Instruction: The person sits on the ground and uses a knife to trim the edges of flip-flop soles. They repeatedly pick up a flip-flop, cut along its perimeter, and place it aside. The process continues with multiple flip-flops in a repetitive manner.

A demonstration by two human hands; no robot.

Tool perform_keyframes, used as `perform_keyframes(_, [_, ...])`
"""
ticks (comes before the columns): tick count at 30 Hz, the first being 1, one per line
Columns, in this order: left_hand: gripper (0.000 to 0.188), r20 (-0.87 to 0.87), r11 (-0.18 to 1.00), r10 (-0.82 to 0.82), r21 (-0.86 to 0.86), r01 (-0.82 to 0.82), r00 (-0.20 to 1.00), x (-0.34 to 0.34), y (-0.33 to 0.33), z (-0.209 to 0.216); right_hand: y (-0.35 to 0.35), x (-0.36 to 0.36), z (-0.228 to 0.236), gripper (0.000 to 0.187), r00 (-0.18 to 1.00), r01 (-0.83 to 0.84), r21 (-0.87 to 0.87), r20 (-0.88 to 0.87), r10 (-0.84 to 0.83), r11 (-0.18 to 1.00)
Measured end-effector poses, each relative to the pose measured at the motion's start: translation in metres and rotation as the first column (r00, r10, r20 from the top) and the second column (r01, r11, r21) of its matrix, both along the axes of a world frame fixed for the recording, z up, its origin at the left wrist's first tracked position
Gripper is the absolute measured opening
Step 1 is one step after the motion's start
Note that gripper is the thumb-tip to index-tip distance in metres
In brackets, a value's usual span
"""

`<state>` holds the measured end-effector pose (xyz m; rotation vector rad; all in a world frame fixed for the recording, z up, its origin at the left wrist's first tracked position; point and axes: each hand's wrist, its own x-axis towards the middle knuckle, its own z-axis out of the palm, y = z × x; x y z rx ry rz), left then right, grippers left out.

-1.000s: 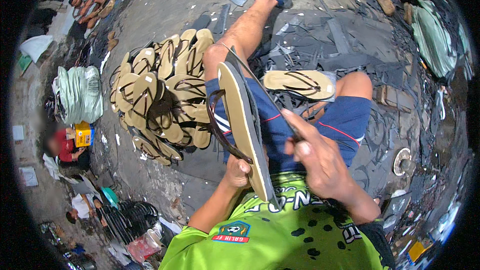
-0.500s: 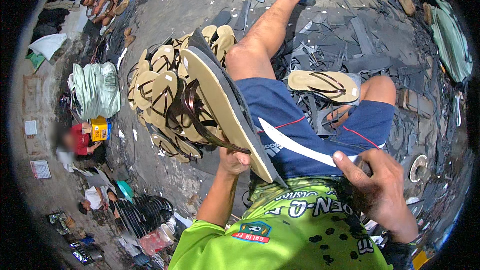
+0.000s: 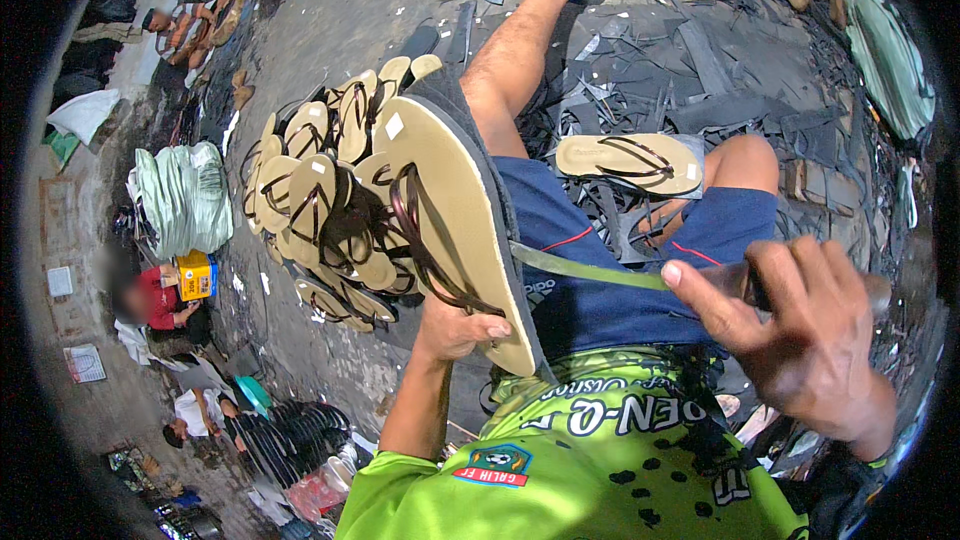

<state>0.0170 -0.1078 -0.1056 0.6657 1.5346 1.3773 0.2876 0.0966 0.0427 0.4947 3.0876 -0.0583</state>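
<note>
My left hand (image 3: 455,330) grips a tan flip-flop (image 3: 455,200) with shiny dark brown straps near its heel end, the footbed facing up and left. Dark grey rubber (image 3: 462,112) sticks out beyond the sole along its far and right edge. In my right hand (image 3: 800,340) is a knife (image 3: 600,272) with a long, slightly curved blade; the fingers wrap its handle and the thumb lies near the blade's base. The blade's tip is at the right edge of the flip-flop; whether it is in the rubber I cannot tell.
A pile of similar flip-flops (image 3: 310,180) lies to the left. Another single flip-flop (image 3: 625,162) rests by my right knee. Dark rubber offcuts (image 3: 690,60) litter the floor ahead. Stacked pale green sheets (image 3: 180,200) and several people, one in red (image 3: 165,295), are farther left.
The flip-flop has turned to show more of its footbed. My right hand has moved right and slightly up, with the knife blade tilting and its tip now at the rubber edge.
</note>
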Motion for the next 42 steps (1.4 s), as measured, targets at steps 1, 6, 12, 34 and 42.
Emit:
perform_keyframes(1, [0.077, -0.017, 0.999, -0.031, -0.015, 0.031, 0.999, 0.001, -0.001, 0.001, 0.005, 0.0, -0.001, 0.055, 0.993, 0.044, -0.033, -0.11, -0.047, 0.999])
perform_keyframes(6, [0.083, 0.024, 0.999, 0.029, 0.014, -0.029, 0.999, 0.019, -0.009, -0.01, 0.037, 0.027, -0.017, 0.045, 0.778, 0.34, -0.081, -0.535, -0.328, 0.937])
perform_keyframes(12, [0.08, 0.256, 0.994, 0.043, 0.086, -0.067, 0.966, 0.017, -0.004, -0.014, 0.004, 0.003, -0.046, 0.046, 0.876, 0.138, -0.612, -0.291, -0.384, 0.778])
perform_keyframes(34, [0.065, 0.021, 0.999, -0.02, 0.028, 0.019, 1.0, -0.01, 0.015, 0.012, 0.036, 0.015, 0.009, 0.056, 0.965, 0.027, -0.706, 0.204, 0.167, 0.708])
perform_keyframes(42, [0.072, 0.064, 0.998, 0.054, 0.011, -0.054, 0.996, -0.013, 0.02, 0.008, 0.027, 0.02, -0.02, 0.042, 0.987, 0.081, -0.846, -0.005, -0.159, 0.527])
